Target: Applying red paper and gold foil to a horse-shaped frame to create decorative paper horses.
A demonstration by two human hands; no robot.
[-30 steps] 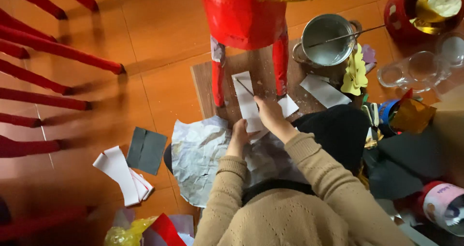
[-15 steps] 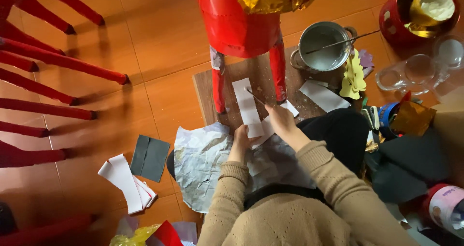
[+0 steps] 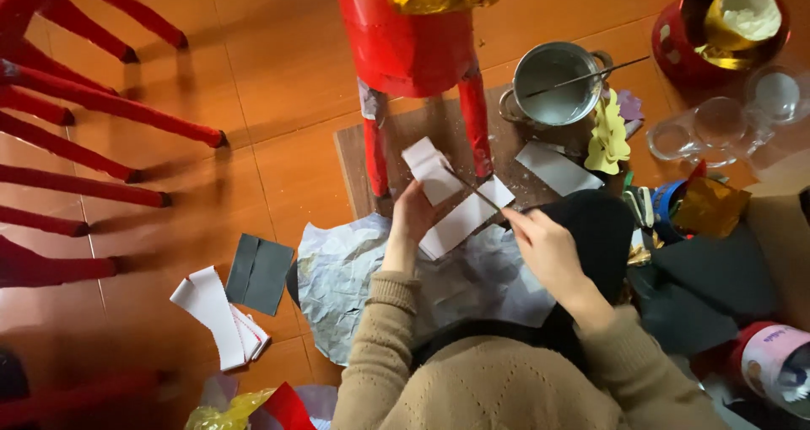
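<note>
Left hand point(image 3: 411, 219): fingers closed on a white paper strip point(image 3: 447, 200). Right hand point(image 3: 544, 246): fingers pinch a thin stick point(image 3: 479, 195), tip touching the strip; red figure point(image 3: 413, 50) just behind.

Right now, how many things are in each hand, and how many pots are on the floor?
White paper strips in the left hand: 1
Thin brushes in the right hand: 1
Metal pots: 1
Total: 3
</note>
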